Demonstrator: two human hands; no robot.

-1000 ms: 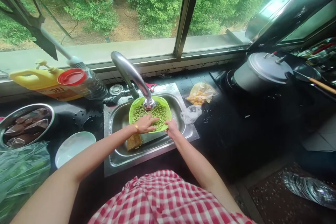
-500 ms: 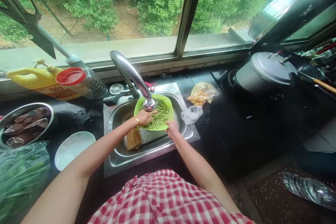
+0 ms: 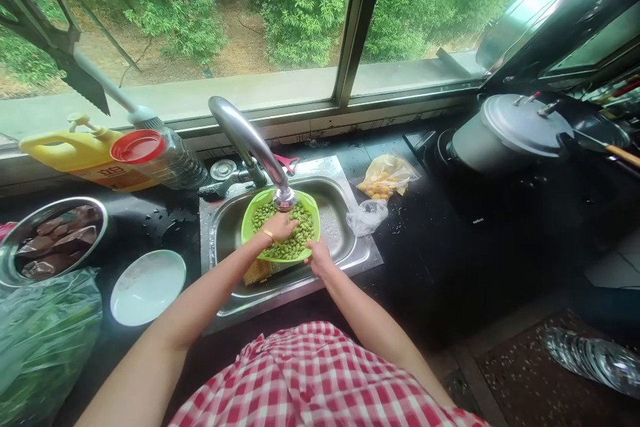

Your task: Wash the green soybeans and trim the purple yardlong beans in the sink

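Note:
A lime-green colander [image 3: 246,230] full of green beans [image 3: 300,240], shelled and plump, is held over the sink just beneath the faucet [image 3: 285,197]. My right hand [image 3: 320,258] grips its near right rim. My left hand [image 3: 281,227] reaches over the near left side into the beans, fingers partly sunk among them and looking loosely apart. Below the colander, a brown sponge-like block [image 3: 259,272] lies in the sink, mostly covered.
The steel sink [image 3: 345,203] has a bag of yellow fruit [image 3: 385,177] and a crumpled plastic bag [image 3: 367,217] at its right. Leftward are a white bowl [image 3: 149,287], a metal bowl [image 3: 103,230] of dark reddish pieces and bagged greens [image 3: 45,340]. A pressure cooker [image 3: 493,140] stands far right.
The colander has shifted left and slightly nearer, carried by my right hand, covering more of the brown block. My left hand has moved deeper into the beans.

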